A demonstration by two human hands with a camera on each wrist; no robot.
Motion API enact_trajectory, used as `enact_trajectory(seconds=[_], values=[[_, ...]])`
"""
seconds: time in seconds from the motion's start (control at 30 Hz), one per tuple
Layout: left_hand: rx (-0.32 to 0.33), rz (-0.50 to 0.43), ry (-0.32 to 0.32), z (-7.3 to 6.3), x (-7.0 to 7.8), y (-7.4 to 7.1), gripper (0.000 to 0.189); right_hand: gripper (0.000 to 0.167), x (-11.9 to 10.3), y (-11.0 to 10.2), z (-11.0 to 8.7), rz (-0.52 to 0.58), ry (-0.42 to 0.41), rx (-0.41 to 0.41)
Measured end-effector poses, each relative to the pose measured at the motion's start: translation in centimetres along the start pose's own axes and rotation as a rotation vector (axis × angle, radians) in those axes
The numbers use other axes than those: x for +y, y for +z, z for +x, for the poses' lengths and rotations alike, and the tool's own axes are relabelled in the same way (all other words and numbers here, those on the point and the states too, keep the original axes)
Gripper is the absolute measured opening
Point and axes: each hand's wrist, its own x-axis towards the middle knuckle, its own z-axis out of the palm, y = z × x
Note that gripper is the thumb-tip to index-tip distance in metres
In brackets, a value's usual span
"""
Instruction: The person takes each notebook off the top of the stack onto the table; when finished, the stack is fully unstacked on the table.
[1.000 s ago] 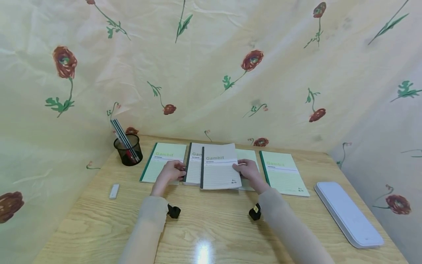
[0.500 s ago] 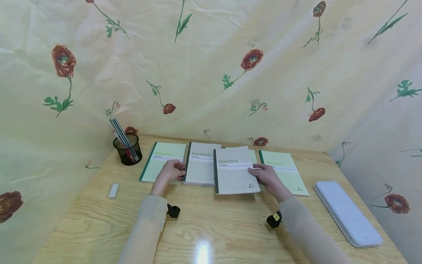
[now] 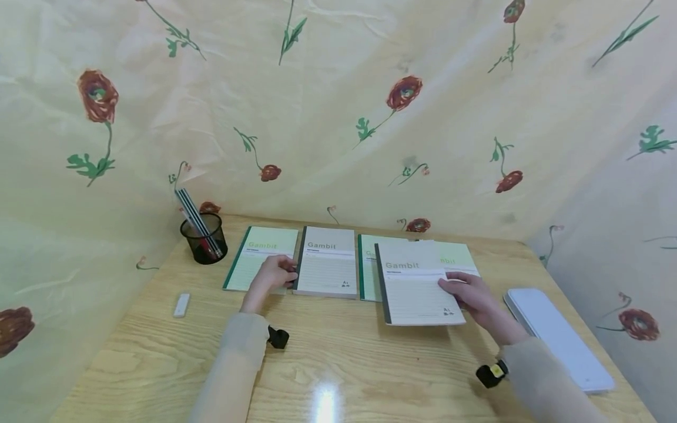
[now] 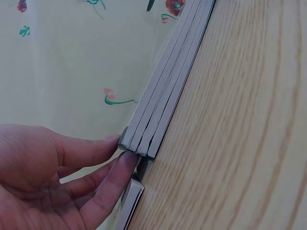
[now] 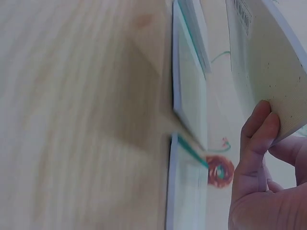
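Note:
My right hand point(image 3: 472, 296) pinches a grey-white "Gambit" notebook point(image 3: 418, 288) with a dark spine at its right edge. The notebook is held above the table, over parts of two green-spined notebooks; its back, with a barcode, faces the right wrist camera. My left hand point(image 3: 273, 275) rests at the dark spine of a stack of similar notebooks point(image 3: 325, 264). In the left wrist view, thumb and fingertips touch the stack's corner point(image 4: 139, 143), fingers loosely bent. Green-spined notebooks lie left of the stack point(image 3: 259, 252) and right of it point(image 3: 370, 270), the latter partly covered.
A black mesh pen cup point(image 3: 203, 241) with pencils stands at the back left. A small white object point(image 3: 181, 305) lies before it. A long white case point(image 3: 560, 341) lies at the right. Flowered cloth point(image 3: 328, 117) hangs behind the wooden table point(image 3: 211, 352).
My right hand has carried the dark-spined notebook rightward off the stack and slightly nearer, past the middle green-spined notebook. The left hand has stayed at the stack's spine.

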Motion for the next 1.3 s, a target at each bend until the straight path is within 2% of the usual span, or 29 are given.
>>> enact_trajectory(seconds=[0.4,0.6,0.77,0.97,1.17,1.3], values=[[0.005,-0.008,-0.006,0.0,0.0,0.0,0.031,0.066,3.5,-4.8,-5.1,-0.034,0.019,0.020],[0.008,-0.034,-0.006,0.0,-0.4,0.0,0.032,0.073,4.9,-6.7,-7.2,-0.010,0.083,0.029],[0.005,-0.043,0.009,0.0,-0.5,0.1,0.032,0.074,6.0,-8.1,-8.5,-0.037,0.166,0.056],[-0.001,-0.049,0.007,0.0,-0.4,0.1,0.032,0.091,7.4,-9.2,-9.6,-0.089,0.272,0.059],[-0.004,-0.053,0.007,-0.1,-0.3,0.0,0.032,0.088,8.9,-9.6,-10.9,-0.078,0.309,0.032],[-0.003,-0.057,0.003,-0.1,-0.3,0.0,0.032,0.089,10.0,-9.6,-11.4,-0.077,0.326,0.051]])
